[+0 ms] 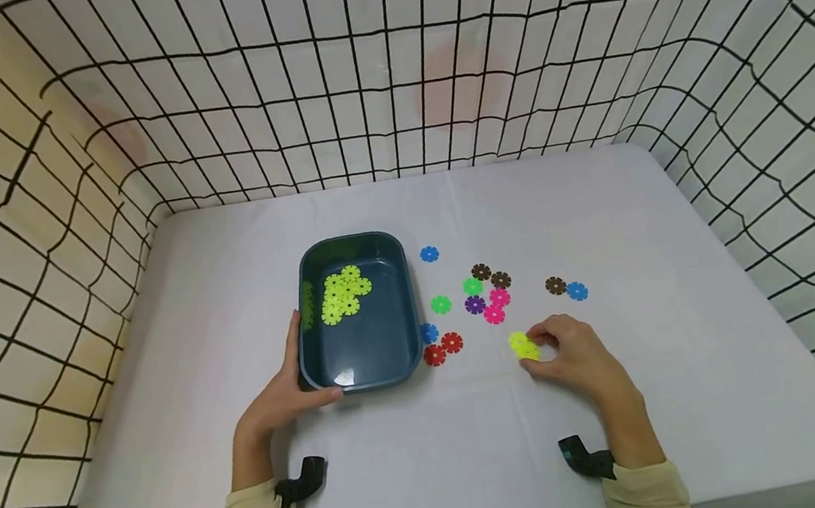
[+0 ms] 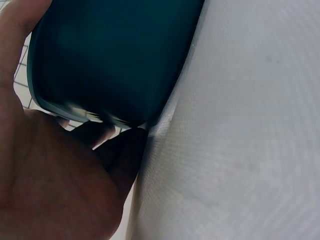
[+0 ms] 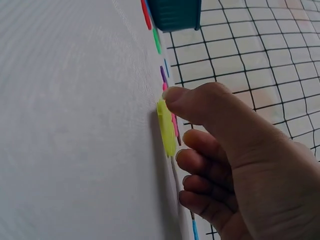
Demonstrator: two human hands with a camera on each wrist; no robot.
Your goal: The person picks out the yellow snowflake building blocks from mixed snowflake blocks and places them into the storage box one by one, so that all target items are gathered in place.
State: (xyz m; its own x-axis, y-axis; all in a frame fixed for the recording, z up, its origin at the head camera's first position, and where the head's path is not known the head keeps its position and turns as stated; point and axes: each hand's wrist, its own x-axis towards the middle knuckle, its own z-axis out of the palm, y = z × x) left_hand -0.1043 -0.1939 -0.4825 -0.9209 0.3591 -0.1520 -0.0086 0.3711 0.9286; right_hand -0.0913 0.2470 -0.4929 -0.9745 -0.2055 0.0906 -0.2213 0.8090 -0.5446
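Observation:
My left hand [image 1: 279, 403] grips a dark teal plastic tub [image 1: 370, 363] at its near left corner, thumb along the front wall and fingers on the left side. In the left wrist view, the fingers [image 2: 131, 150] bend against the tub's wall. Inside the tub lies a cluster of yellow-green notched snowflake discs [image 1: 340, 295]. My right hand [image 1: 578, 356] pinches yellow snowflake discs [image 1: 522, 345] between thumb and index finger, close over the white table. The right wrist view shows the thumb at the edge of the yellow discs [image 3: 166, 130], the other fingers loosely curled.
Between tub and right hand lie pink discs [image 1: 496, 305], a purple disc [image 1: 475, 305], green discs [image 1: 441, 305] and red discs [image 1: 435, 356]. Blue discs [image 1: 577, 292] and brown discs [image 1: 555, 286] are scattered around them. Black wire mesh [image 1: 377, 115] encloses the table's back and sides.

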